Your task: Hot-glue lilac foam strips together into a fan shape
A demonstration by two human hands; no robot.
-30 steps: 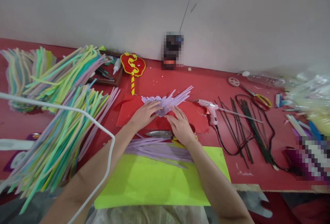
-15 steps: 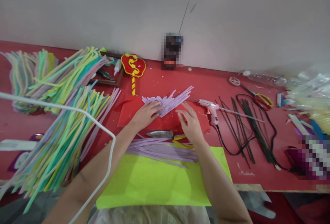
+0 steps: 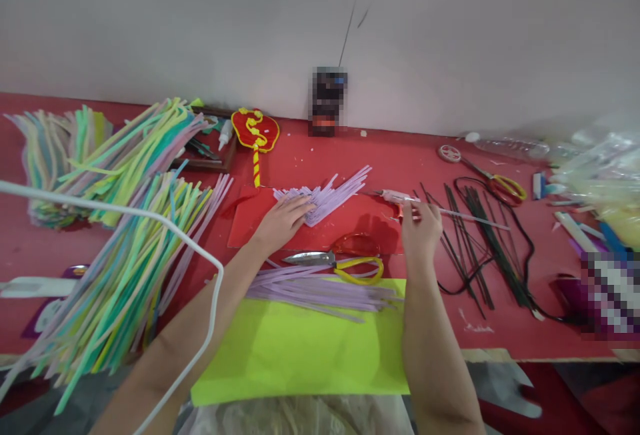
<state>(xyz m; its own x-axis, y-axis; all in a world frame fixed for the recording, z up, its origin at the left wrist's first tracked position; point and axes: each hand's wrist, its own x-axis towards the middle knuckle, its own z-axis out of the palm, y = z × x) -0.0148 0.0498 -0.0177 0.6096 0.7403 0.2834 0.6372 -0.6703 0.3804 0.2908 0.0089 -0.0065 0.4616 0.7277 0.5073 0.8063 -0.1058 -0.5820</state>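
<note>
My left hand lies flat, fingers stretched, on the left part of a row of short lilac pipe cleaners. These fan out over a red sheet. On the right, my right hand is closed around the handle of a pink glue gun, which lies with its nozzle pointing left and a glue stick out of its back. My palm hides the handle. Scissors with red and yellow grips rest below the red sheet, beside loose lilac pipe cleaners.
A lime-green sheet covers the table's front edge. Bundles of pastel pipe cleaners fill the left. Behind stands a red-and-yellow fan ornament. Dark stems, a black cord and more scissors lie right. A white cable crosses in front.
My right hand has moved right, from beside the lilac pipe cleaners to the glue gun, and closed on its handle. The scissors' grips are now uncovered. My left hand stays in place.
</note>
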